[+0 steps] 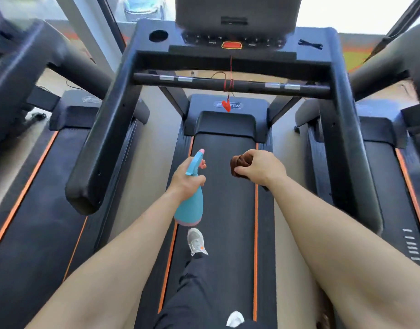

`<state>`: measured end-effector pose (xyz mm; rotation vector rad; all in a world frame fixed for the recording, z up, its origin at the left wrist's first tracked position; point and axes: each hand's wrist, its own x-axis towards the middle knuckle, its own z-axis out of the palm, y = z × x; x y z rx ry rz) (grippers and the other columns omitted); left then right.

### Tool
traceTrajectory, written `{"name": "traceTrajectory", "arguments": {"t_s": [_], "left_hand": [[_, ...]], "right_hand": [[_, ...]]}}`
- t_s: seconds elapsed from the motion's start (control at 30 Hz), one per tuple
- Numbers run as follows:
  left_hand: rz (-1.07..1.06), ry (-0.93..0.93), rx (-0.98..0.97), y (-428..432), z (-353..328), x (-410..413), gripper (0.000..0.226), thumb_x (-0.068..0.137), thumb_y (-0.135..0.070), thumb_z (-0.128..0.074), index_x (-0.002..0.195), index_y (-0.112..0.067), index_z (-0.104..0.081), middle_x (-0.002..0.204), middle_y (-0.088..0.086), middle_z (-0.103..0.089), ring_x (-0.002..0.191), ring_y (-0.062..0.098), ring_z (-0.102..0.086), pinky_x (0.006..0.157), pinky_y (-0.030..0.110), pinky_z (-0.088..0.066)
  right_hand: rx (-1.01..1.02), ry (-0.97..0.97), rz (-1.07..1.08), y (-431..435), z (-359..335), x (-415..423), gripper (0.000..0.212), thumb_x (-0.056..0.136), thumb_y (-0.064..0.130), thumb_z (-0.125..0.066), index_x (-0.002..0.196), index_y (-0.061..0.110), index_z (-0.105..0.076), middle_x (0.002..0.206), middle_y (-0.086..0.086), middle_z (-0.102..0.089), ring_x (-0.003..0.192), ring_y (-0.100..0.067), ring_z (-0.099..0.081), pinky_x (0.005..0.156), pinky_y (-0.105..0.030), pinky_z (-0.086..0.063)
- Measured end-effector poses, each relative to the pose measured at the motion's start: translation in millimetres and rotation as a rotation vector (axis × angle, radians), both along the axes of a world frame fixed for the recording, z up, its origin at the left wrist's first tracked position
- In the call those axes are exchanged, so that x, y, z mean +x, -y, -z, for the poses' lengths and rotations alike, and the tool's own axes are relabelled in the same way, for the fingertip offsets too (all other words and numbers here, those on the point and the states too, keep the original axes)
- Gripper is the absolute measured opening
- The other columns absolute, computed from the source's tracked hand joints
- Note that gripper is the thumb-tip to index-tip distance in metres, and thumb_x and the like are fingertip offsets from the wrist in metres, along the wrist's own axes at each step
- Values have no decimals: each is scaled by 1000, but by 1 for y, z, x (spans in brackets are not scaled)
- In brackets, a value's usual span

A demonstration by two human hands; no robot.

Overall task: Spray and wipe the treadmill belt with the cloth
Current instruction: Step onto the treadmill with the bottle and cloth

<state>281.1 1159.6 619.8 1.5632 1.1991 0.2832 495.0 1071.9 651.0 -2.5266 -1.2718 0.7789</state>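
The black treadmill belt (pixel 224 210) runs down the middle, edged by orange stripes. My left hand (pixel 186 179) grips a light blue spray bottle (pixel 191 205) by its neck, with the pink-tipped nozzle pointing forward over the belt. My right hand (pixel 258 167) holds a bunched brown cloth (pixel 239 163) above the belt, right of the bottle. Both hands hover above the belt without touching it. I stand on the belt, one grey shoe (pixel 196 242) forward.
The treadmill's console (pixel 230 41) and crossbar (pixel 228 85) lie ahead, with a red safety clip (pixel 226 106) hanging from a cord. Thick black handrails (pixel 102 148) flank the belt. Other treadmills (pixel 38 186) stand on both sides.
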Motion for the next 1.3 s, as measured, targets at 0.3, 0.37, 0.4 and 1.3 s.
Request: {"name": "traceTrajectory", "arguments": {"t_s": [0.3,0.37,0.4,1.3], "left_hand": [[14,-7,-13,-160,29,42,40,80,-3,-62,93,-40,-56,114,-14,-67,90,13,-58,76,32,-46],[-5,-14,-30,-178,42,42,40,81,-3,-62,93,-40,-56,114,-12,-67,91,13,-57,76,32,-46],[-16,-21,-36,-185,50,41,39,81,-3,-62,93,-40,-56,115,-12,-67,91,13,-57,75,31,-45],[-276,-89,-89,-315,512,63,37,85,-11,-63,119,-25,-60,117,-4,-65,95,17,-58,82,36,-46]], "right_hand": [[-48,64,-57,-167,12,20,44,77,56,-69,116,35,-64,117,0,-64,106,-26,-62,85,-39,-54],[-77,76,-107,-193,24,21,47,79,57,-68,121,37,-62,117,0,-61,108,-27,-61,85,-39,-53],[-92,82,-134,-204,32,22,48,79,57,-68,122,37,-61,116,0,-59,109,-28,-60,85,-39,-52],[-242,184,-597,-384,529,34,41,81,60,-66,112,33,-61,107,0,-55,103,-28,-61,82,-39,-52]]}}
